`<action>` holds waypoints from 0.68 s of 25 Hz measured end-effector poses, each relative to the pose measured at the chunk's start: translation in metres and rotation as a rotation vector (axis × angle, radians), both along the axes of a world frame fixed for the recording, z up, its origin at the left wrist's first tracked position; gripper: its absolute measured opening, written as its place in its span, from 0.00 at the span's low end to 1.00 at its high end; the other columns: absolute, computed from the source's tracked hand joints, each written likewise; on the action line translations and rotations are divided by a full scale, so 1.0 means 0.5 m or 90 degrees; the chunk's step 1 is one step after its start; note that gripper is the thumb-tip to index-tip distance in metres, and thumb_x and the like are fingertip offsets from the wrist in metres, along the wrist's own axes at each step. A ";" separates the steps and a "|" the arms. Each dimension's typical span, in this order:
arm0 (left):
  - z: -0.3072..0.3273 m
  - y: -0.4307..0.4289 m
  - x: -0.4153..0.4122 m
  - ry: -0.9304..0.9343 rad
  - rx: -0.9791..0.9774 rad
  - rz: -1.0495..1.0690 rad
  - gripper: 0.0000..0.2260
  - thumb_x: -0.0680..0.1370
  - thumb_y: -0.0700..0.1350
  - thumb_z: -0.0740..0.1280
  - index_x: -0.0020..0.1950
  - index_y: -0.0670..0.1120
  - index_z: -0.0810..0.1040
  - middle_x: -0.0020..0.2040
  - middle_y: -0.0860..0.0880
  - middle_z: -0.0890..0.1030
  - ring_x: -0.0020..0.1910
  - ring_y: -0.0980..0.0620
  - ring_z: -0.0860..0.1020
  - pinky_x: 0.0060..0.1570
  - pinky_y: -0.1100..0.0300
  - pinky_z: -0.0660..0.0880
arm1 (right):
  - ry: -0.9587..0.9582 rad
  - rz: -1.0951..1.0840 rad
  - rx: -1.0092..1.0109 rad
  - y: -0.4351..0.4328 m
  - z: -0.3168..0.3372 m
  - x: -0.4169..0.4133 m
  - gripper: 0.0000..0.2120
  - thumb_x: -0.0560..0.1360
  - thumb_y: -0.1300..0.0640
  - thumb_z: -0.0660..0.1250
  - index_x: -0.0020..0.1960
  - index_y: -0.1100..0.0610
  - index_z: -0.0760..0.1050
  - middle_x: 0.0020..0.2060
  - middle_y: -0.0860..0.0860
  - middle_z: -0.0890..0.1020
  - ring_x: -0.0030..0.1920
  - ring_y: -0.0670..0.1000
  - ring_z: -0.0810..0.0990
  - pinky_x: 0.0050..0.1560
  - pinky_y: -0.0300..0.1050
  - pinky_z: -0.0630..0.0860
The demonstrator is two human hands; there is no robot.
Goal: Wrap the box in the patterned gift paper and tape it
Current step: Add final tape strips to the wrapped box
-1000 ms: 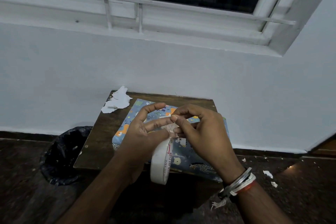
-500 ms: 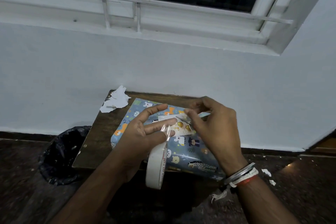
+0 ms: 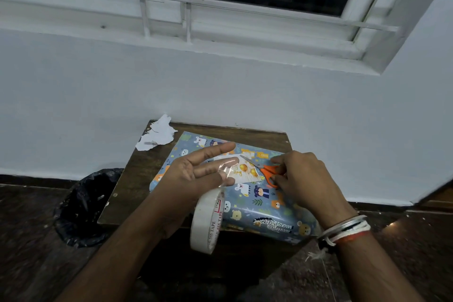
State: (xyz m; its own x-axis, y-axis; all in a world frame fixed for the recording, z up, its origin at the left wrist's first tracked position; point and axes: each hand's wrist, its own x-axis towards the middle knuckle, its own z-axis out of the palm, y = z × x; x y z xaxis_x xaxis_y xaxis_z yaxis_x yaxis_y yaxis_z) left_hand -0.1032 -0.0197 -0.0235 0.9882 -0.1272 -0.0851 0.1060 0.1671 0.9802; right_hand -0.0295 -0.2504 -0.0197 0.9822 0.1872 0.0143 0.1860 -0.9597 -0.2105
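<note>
On the wooden table (image 3: 137,179), the wrapped box (image 3: 267,213) lies under both hands, tape ready for cutting.
The left hand (image 3: 193,176) has its fingers nearly straight, with a clear tape strip (image 3: 229,167) stuck across their tips and the tape roll (image 3: 206,223) hanging from it. The right hand (image 3: 304,179) curls round the orange scissors (image 3: 268,170) on the box. The slack strip could fold onto itself, or the blades could nick the paper.

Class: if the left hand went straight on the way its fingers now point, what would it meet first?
Most likely the blades of the orange scissors that the right hand grips over the wrapped box; the left hand may pass above them, as depth is unclear.
</note>
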 end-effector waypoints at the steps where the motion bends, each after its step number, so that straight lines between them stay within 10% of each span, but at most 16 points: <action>1: 0.001 0.002 -0.001 0.001 -0.008 -0.002 0.21 0.79 0.32 0.68 0.65 0.54 0.82 0.58 0.49 0.86 0.57 0.47 0.85 0.56 0.57 0.81 | -0.011 0.000 -0.028 0.002 0.003 -0.006 0.11 0.76 0.48 0.69 0.57 0.47 0.83 0.46 0.47 0.85 0.47 0.52 0.82 0.45 0.45 0.78; 6: 0.003 0.018 0.001 0.015 -0.035 -0.021 0.19 0.77 0.33 0.69 0.63 0.50 0.84 0.60 0.47 0.85 0.56 0.49 0.85 0.57 0.58 0.80 | -0.124 -0.041 0.111 -0.007 0.032 -0.032 0.10 0.69 0.45 0.73 0.49 0.45 0.77 0.38 0.43 0.84 0.38 0.47 0.80 0.37 0.43 0.73; 10: 0.007 0.027 0.001 0.015 -0.043 -0.025 0.18 0.76 0.32 0.69 0.62 0.48 0.84 0.59 0.48 0.86 0.49 0.53 0.85 0.49 0.65 0.81 | 0.245 0.157 0.492 -0.008 0.058 -0.049 0.09 0.73 0.49 0.79 0.45 0.54 0.84 0.33 0.51 0.86 0.31 0.46 0.78 0.37 0.40 0.75; 17: 0.009 0.028 0.002 0.030 -0.049 -0.040 0.19 0.75 0.31 0.69 0.63 0.45 0.83 0.59 0.48 0.86 0.53 0.52 0.85 0.47 0.64 0.81 | 0.469 0.372 0.462 -0.020 0.051 -0.046 0.16 0.77 0.44 0.71 0.48 0.58 0.86 0.34 0.52 0.85 0.28 0.56 0.62 0.29 0.45 0.57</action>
State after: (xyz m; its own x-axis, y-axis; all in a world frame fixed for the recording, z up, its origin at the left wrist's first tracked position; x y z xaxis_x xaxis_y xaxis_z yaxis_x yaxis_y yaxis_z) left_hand -0.1024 -0.0059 -0.0190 0.9732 -0.1972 -0.1186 0.1642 0.2338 0.9583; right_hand -0.0525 -0.2605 0.0059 0.5672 0.7905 -0.2309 0.1626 -0.3824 -0.9096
